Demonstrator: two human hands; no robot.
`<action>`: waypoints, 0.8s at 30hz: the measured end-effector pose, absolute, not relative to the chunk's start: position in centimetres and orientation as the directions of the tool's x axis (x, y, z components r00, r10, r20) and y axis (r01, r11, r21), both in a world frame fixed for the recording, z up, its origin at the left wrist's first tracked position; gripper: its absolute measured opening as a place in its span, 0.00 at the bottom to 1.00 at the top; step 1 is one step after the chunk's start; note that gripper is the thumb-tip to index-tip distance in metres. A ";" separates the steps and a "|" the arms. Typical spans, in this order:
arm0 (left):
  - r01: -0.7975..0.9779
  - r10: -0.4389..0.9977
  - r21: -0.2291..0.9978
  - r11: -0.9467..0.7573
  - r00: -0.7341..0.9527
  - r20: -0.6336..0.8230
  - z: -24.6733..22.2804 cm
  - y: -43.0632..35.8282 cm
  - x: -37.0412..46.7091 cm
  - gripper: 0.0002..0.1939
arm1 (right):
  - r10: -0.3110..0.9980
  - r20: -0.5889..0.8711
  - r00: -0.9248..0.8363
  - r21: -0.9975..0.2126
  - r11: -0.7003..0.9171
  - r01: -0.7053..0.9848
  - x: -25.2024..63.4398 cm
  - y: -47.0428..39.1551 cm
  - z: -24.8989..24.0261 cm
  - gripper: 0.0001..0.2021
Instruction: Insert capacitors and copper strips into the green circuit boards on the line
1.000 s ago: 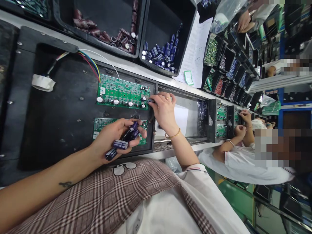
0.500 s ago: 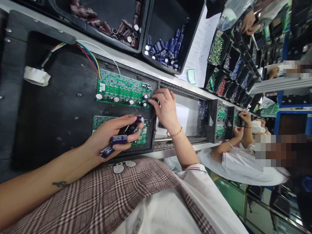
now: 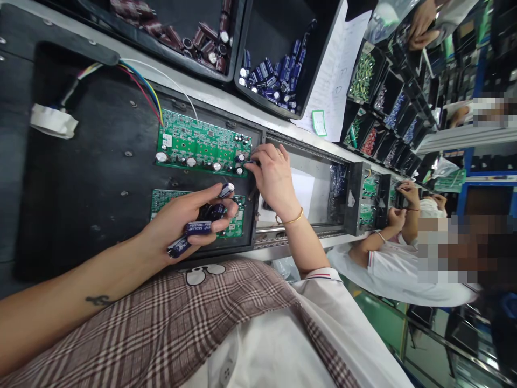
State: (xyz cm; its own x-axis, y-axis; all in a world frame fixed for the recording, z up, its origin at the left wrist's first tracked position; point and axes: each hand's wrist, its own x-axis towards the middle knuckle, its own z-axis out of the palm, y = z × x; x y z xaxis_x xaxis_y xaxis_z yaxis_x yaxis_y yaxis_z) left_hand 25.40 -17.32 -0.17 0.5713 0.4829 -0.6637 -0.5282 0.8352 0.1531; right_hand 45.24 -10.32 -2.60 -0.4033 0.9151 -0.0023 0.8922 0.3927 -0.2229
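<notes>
Several dark blue capacitors (image 3: 199, 228) lie in my left hand (image 3: 177, 223), its fingers curled round them above the lower green circuit board (image 3: 161, 202). My right hand (image 3: 272, 175) pinches a small dark blue part (image 3: 252, 162) at the right end of the upper green circuit board (image 3: 202, 137). That board carries round capacitors along its lower edge and has coloured wires (image 3: 147, 91) at its upper left corner. Both boards sit in a black tray (image 3: 100, 188). My left hand partly covers the lower board.
Black bins of brown capacitors (image 3: 172, 37) and blue capacitors (image 3: 278, 75) stand behind the tray. A white connector (image 3: 54, 121) lies at left. Papers (image 3: 335, 81) and small part bins (image 3: 369, 140) are at right, where another person (image 3: 398, 258) works.
A dark blue part now shows between my right fingertips at the board's right end. The capacitor at my left thumb has tilted and shifted slightly. The whole view has moved a little.
</notes>
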 end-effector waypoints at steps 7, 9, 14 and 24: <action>-0.568 0.456 0.107 0.816 0.518 -0.724 0.7 -16.8 25.6 0.11 | 0.895 0.036 -0.444 -0.155 0.444 0.882 45.2 -10.4 -3.7 0.09; -0.561 0.400 0.072 0.825 0.488 -0.776 1.2 -16.5 25.7 0.12 | 0.899 0.078 -0.431 -0.146 0.438 0.887 45.2 -10.8 -3.8 0.09; -0.582 0.430 0.086 0.808 0.484 -0.762 1.0 -16.7 25.9 0.11 | 0.921 0.138 -0.366 -0.257 0.390 0.884 44.4 -13.8 -0.8 0.12; -0.407 0.289 0.066 0.911 0.515 -0.807 2.7 -18.0 25.6 0.12 | 0.951 0.128 -0.282 -0.205 0.303 0.931 45.6 -14.6 -2.8 0.10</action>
State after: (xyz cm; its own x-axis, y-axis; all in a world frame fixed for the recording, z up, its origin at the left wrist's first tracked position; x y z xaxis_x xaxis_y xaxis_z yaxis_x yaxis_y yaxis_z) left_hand 25.59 -18.02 2.69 0.5149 0.2888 -0.8071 -0.4070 0.9110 0.0663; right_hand 45.58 -14.62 -2.80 -0.2819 0.9509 0.1280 0.9305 0.3034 -0.2050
